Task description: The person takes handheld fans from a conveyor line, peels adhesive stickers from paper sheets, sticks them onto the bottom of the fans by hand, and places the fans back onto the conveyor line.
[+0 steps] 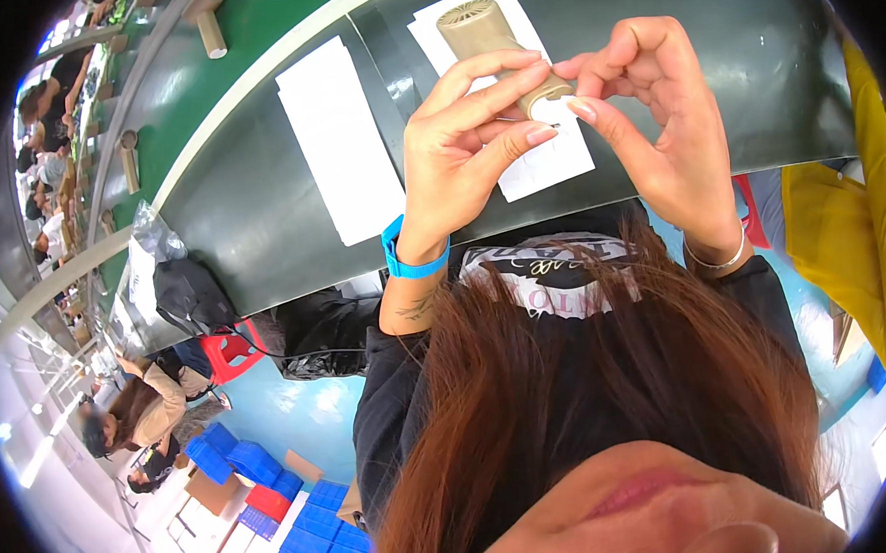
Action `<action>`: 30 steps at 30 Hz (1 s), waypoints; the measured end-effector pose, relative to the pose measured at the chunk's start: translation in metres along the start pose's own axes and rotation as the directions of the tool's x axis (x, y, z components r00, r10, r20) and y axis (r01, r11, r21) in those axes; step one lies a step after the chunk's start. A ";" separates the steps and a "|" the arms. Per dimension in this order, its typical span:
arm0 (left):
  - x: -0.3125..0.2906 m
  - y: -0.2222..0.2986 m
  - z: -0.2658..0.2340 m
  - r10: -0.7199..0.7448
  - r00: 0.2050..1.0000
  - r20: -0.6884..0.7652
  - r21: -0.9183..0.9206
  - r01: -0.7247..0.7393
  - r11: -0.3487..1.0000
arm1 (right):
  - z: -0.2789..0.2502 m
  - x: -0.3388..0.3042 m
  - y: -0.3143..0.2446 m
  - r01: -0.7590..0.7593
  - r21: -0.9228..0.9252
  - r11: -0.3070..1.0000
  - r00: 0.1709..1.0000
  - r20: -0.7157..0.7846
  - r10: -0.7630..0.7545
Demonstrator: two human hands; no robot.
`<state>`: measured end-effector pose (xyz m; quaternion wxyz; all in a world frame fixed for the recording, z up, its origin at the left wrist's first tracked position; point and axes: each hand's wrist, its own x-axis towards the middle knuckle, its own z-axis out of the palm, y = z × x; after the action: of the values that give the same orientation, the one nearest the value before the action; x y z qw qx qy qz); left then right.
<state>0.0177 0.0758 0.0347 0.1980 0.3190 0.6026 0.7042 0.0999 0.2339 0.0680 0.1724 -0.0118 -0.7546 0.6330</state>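
A khaki hair dryer (478, 36), or a housing of that shape, lies slanted over the papers, its round slotted grille facing away from me. My left hand (466, 140) grips its near part, the fingers across the top and the thumb close to the near end. That end shows a small notch in its rim. Beside it, my right hand (660, 115) has its thumb and forefinger curled toward the same end. Whatever those fingertips hold, if anything, is too small to make out. White paper sheets (558, 175) lie beneath the hair dryer.
Another stack of white paper (341, 142) lies left on the dark table (259, 201). Past the pale rail, similar khaki hair dryers (212, 33) sit on a green belt (274, 10). A black bag (193, 295) is at the table's left. Yellow cloth (826, 216) hangs at right.
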 end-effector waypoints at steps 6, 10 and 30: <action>0.002 0.000 0.001 0.012 1.000 0.017 0.036 -0.013 0.999 | 0.000 0.000 -0.002 -0.005 -0.050 0.999 1.000 -0.019 0.004; -0.001 0.001 0.003 0.012 1.000 -0.009 0.041 -0.011 0.999 | 0.001 -0.002 -0.006 0.009 -0.106 0.994 1.000 -0.020 -0.011; 0.001 0.005 0.007 0.038 0.999 -0.019 0.098 -0.036 0.994 | 0.003 -0.004 -0.013 0.158 -0.638 0.754 0.968 -0.051 -0.246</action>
<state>0.0221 0.0808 0.0404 0.1626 0.3321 0.6325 0.6806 0.1058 0.2271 0.0794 0.2753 -0.0287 -0.9061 0.3199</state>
